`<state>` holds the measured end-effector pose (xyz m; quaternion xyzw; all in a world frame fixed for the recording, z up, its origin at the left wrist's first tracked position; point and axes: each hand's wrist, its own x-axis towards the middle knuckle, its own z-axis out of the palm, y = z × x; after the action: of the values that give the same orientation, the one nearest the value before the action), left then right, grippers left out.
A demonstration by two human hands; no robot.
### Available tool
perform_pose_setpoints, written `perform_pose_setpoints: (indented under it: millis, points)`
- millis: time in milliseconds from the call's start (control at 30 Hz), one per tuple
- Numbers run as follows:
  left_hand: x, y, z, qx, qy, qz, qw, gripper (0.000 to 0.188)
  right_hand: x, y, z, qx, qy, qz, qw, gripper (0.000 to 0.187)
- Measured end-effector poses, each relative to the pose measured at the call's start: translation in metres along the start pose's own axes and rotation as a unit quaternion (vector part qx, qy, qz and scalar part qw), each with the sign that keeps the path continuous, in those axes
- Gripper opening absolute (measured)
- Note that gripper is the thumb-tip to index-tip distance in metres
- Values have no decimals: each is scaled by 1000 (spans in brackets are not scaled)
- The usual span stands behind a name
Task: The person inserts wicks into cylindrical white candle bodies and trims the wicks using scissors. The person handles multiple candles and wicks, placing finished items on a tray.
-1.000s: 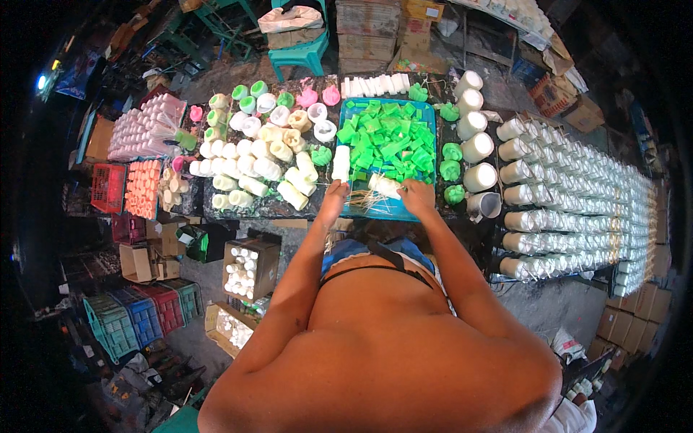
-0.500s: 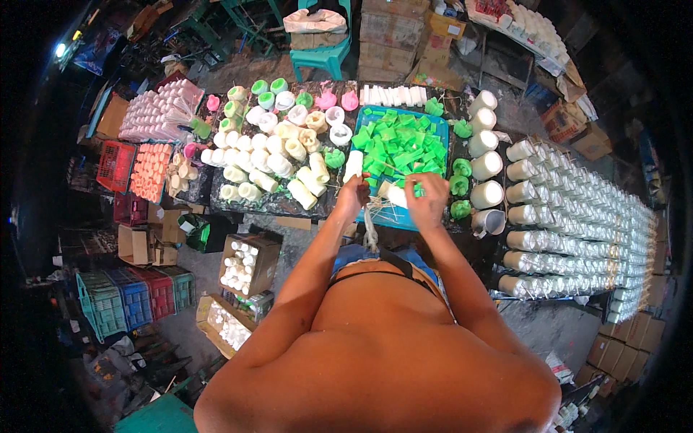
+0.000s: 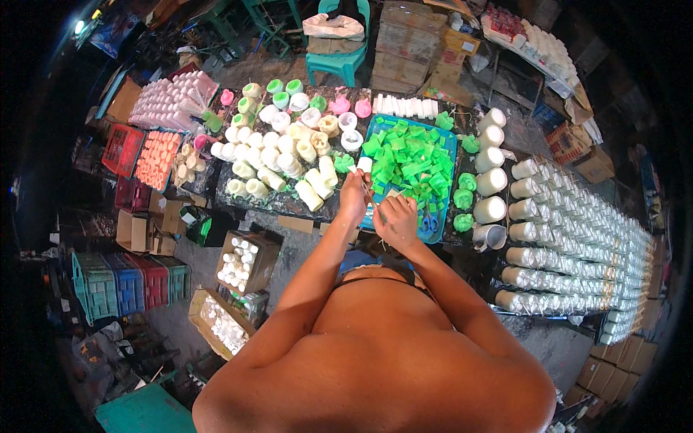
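Note:
My left hand (image 3: pixel 353 196) is closed around a short white candle-like cylinder (image 3: pixel 364 165), whose top shows above the fingers. Beside it my right hand (image 3: pixel 396 219) is closed, its fingers bent toward the left hand. Thin pale strands (image 3: pixel 371 193) run between the two hands; exactly how they are gripped is hard to see. Both hands are over the near left part of a blue tray (image 3: pixel 449 162) heaped with green wax-like pieces (image 3: pixel 408 160). Blue-handled scissors (image 3: pixel 430 224) lie at the tray's near right corner.
White and cream cylinders (image 3: pixel 271 160) stand and lie to the left on the dark table. Green carved lumps (image 3: pixel 465 189) and large white cylinders (image 3: pixel 491 181) line the right side. Farther right are rows of white candles (image 3: pixel 556 231). A box of white pieces (image 3: pixel 238 264) sits below left.
My right hand has come lower and closer to my left, and the white cylinder it held no longer shows in it. Scissors are now visible in the tray. The whole view has shifted slightly.

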<state>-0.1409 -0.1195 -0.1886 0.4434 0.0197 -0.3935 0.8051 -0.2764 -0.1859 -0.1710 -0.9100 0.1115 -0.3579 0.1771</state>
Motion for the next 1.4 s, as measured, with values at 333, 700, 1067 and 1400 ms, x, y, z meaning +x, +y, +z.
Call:
perform_pose_setpoints:
  millis: [333,700,1067,1400]
  points:
    - [-1,8,2,44,0,39,998,18,-8,-2,9,32,-28,-12,999,11]
    - [3,7,-8,19,23,15,999,16,-12,-3,12,49,-65,3,997,20]
    - [1,27,-10,-79,6,-13,997,20,-14,20,58,379,-204,329,841,29]
    - [-4,17,-11,-93,81,35,992,20,3,25,32,414,-323,290,800,28]
